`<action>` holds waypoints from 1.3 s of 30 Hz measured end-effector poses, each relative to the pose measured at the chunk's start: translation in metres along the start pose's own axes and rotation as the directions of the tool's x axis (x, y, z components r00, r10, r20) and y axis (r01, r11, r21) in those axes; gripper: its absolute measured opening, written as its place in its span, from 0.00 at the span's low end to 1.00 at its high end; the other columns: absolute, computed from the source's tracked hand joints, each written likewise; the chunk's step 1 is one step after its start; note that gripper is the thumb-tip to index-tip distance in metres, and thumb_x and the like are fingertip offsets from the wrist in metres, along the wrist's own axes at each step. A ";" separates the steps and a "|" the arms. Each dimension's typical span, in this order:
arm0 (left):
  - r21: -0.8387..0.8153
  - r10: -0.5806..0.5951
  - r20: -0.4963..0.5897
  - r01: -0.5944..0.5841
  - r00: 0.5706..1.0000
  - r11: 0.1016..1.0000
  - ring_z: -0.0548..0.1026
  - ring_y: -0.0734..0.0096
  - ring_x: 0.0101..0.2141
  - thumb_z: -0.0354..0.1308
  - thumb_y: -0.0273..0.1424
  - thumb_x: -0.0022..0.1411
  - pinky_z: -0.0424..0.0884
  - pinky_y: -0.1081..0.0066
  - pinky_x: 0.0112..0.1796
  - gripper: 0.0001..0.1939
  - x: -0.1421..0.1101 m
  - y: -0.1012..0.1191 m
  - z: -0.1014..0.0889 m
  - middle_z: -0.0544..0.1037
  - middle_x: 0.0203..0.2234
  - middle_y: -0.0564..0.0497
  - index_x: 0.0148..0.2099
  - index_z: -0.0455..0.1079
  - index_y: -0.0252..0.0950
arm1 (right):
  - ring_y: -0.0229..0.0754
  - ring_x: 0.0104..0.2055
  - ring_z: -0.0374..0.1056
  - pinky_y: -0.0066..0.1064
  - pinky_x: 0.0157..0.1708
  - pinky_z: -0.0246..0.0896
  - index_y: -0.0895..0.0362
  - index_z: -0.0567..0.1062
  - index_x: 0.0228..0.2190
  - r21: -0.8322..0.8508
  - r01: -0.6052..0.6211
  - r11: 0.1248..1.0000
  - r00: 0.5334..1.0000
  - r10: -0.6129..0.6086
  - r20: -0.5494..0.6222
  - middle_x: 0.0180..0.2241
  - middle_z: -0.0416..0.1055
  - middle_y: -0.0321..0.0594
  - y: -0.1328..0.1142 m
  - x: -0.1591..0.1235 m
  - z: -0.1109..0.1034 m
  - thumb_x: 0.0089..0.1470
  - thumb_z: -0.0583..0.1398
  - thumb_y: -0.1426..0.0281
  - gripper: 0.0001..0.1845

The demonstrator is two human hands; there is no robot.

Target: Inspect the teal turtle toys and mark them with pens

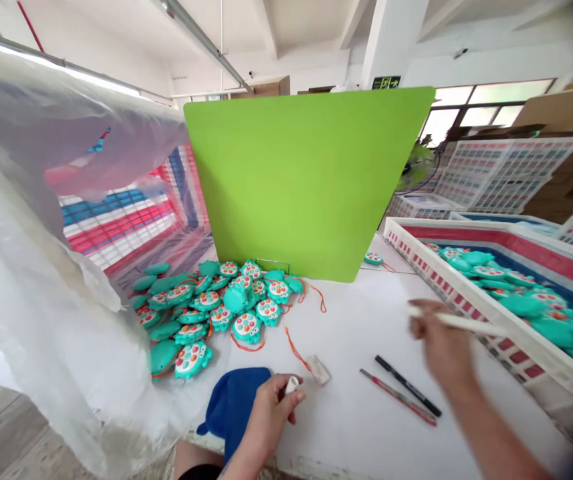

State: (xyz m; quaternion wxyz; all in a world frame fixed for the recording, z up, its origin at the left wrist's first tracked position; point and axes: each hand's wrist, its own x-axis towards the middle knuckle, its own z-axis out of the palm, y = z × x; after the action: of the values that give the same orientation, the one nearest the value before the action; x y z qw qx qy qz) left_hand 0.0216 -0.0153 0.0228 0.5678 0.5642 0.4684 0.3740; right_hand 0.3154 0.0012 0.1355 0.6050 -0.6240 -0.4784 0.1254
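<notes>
My left hand [271, 407], low at the table's front edge, has its fingers closed around a small white pen cap [292, 385]. My right hand [439, 343], blurred by motion, grips a white marker pen [474, 325] above the table on the right. Between the hands lie a black pen [406, 384] and a thin red pen [400, 399], side by side. Just beyond my left hand is a whitish block [319, 370] with an orange cord [296, 350] by it. Under my left wrist shows a dark blue cloth [236, 403].
A pile of turquoise turtle-shaped toys [246, 327] with coloured buttons lies to the left. Behind it stands a green board [296, 180]. A white crate [446, 287] holding more toys borders the right side. Plastic sheeting [81, 333] hangs at the left.
</notes>
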 end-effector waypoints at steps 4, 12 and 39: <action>0.036 0.068 -0.020 -0.067 0.997 0.997 0.65 0.82 0.16 0.59 0.37 0.55 0.61 0.76 0.19 0.15 -0.013 0.007 -0.013 0.64 0.27 0.55 0.42 0.75 0.33 | 0.32 0.16 0.46 0.26 0.17 0.42 0.54 0.61 0.25 0.248 -0.219 0.944 0.902 0.099 0.420 0.14 0.49 0.25 -0.016 -0.096 0.090 0.57 0.52 0.54 0.18; 0.093 0.097 0.057 -0.102 0.994 0.990 0.64 0.80 0.18 0.55 0.40 0.60 0.60 0.78 0.18 0.17 -0.055 0.028 -0.052 0.68 0.27 0.54 0.46 0.72 0.34 | 0.32 0.19 0.47 0.26 0.18 0.43 0.55 0.63 0.27 0.254 -0.178 0.951 0.764 -0.030 0.645 0.17 0.52 0.27 -0.056 -0.147 0.119 0.58 0.54 0.57 0.15; 0.612 0.205 -0.256 -0.006 0.945 0.791 0.54 0.46 0.60 0.63 0.31 0.45 0.50 0.53 0.59 0.34 0.091 0.000 -0.089 0.61 0.59 0.34 0.56 0.63 0.30 | 0.51 0.40 0.72 0.39 0.38 0.65 0.53 0.72 0.43 -0.406 0.416 0.814 0.655 0.042 0.754 0.39 0.75 0.47 0.038 -0.108 0.123 0.55 0.53 0.67 0.14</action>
State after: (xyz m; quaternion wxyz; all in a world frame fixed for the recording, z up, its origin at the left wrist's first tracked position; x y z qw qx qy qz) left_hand -0.0375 0.0978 0.0198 0.2557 0.6754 0.6131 0.3201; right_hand 0.1861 0.0058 0.0278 0.1664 -0.6095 -0.7591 0.1564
